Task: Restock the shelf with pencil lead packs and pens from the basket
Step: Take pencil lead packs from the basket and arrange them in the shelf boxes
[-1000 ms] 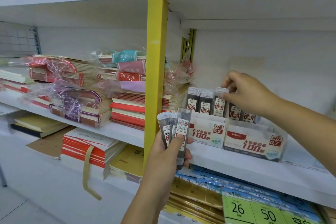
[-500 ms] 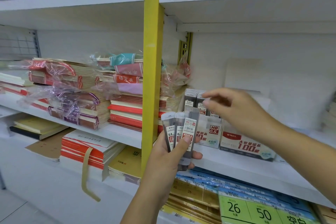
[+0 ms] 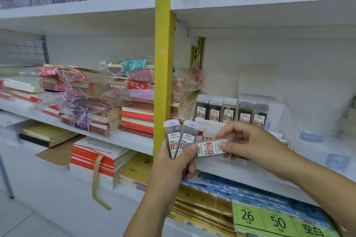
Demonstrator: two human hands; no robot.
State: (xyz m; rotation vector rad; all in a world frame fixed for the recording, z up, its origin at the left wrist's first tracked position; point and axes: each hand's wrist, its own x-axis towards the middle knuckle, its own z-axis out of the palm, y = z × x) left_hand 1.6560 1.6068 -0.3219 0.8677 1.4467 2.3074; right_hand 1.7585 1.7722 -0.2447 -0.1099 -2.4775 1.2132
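The right hand (image 3: 252,144) is no longer above the packs, as it was half a second ago. It has come down to the left hand (image 3: 169,163) and now pinches one pencil lead pack (image 3: 210,149) between thumb and fingers. This pack, marked 0.7, stood upright with the others before; now it lies sideways, and its left end is still under the left thumb. The left hand is closed around the lower ends of two other packs (image 3: 172,136), both marked 0.5, which stand upright and fan out a little. The camera is also nearer to the shelf (image 3: 240,171) than before.

Just behind and above the hands, two white display boxes stand side by side on this shelf. The left box (image 3: 202,127) holds three rows of upright 0.5 packs (image 3: 214,110). The right box (image 3: 277,109) holds two upright 0.7 packs (image 3: 251,113), directly above the right hand; its front is mostly hidden by that hand.

To the left of the left hand a yellow post (image 3: 163,63) rises, and beyond it lie stacks of notebooks (image 3: 134,117), some in plastic wrap.
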